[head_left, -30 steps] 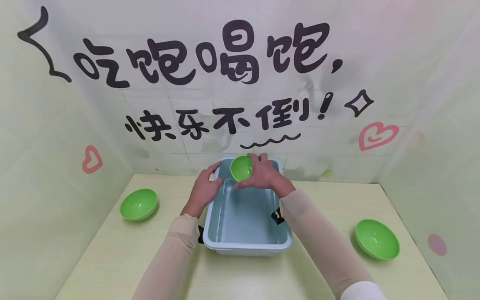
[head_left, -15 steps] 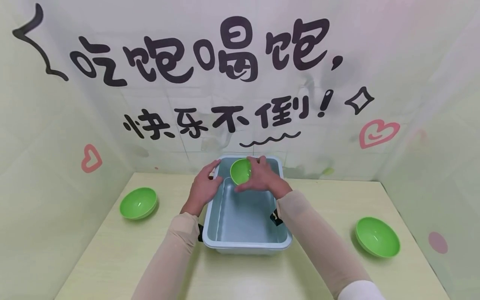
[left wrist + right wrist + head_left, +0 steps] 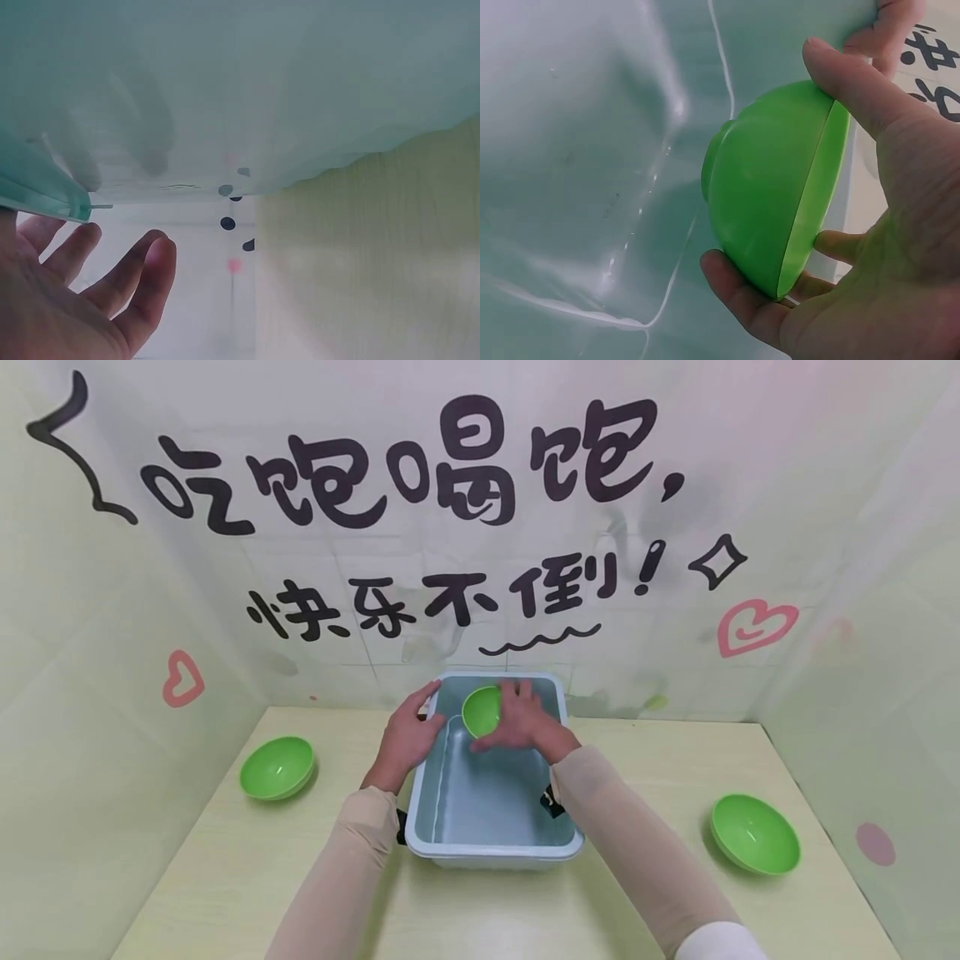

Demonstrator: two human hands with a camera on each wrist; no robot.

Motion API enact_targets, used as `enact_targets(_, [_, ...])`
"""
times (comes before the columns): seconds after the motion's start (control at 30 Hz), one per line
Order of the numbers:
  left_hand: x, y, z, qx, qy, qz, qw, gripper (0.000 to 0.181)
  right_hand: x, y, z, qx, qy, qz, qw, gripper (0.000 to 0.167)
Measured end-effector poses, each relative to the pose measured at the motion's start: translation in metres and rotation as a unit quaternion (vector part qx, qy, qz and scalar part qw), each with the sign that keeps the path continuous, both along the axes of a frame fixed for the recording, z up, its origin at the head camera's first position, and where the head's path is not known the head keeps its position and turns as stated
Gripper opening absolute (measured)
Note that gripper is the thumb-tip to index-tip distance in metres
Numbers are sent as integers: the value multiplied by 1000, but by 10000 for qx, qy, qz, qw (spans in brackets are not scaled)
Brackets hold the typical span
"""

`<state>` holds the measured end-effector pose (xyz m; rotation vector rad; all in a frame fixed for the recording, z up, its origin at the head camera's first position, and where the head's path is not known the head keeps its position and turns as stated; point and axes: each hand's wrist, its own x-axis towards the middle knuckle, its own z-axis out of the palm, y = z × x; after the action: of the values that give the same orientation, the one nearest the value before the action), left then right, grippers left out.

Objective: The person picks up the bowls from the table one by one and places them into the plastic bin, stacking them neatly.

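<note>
A small green bowl [image 3: 481,712] [image 3: 769,172] is held by the rim in my right hand [image 3: 517,720] [image 3: 877,217], thumb on one side and fingers on the other. The bowl is tilted on its side over the far part of a light blue tub [image 3: 495,852]. At the tub's far left edge, my left hand [image 3: 408,735] [image 3: 90,292] grips the rim with the thumb over it. Its other fingers are bent loosely beside the outer wall in the left wrist view. The thumb is hidden there.
Two larger green bowls stand on the pale wooden table [image 3: 480,918], one at the left [image 3: 277,768] and one at the right [image 3: 755,834]. Printed cloth walls [image 3: 450,543] enclose the back and sides. Black pieces [image 3: 552,802] show beside the tub.
My right hand has moved slightly down in the head view and nearer to me, carrying the small bowl with it. The left hand keeps its place at the rim.
</note>
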<state>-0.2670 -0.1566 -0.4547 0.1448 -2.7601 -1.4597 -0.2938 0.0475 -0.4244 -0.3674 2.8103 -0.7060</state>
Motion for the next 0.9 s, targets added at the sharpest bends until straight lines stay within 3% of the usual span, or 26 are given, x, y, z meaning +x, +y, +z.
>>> enact_targets(0.5, [-2,-1,-2,301,-112,-46,9995,62,0,-2,-9,137,-209,-6,9997,121])
enact_targets(0.9, [-3,1,-3,79,89,-53,9999,61,4,5,-10,646,-890,-5,9939,121])
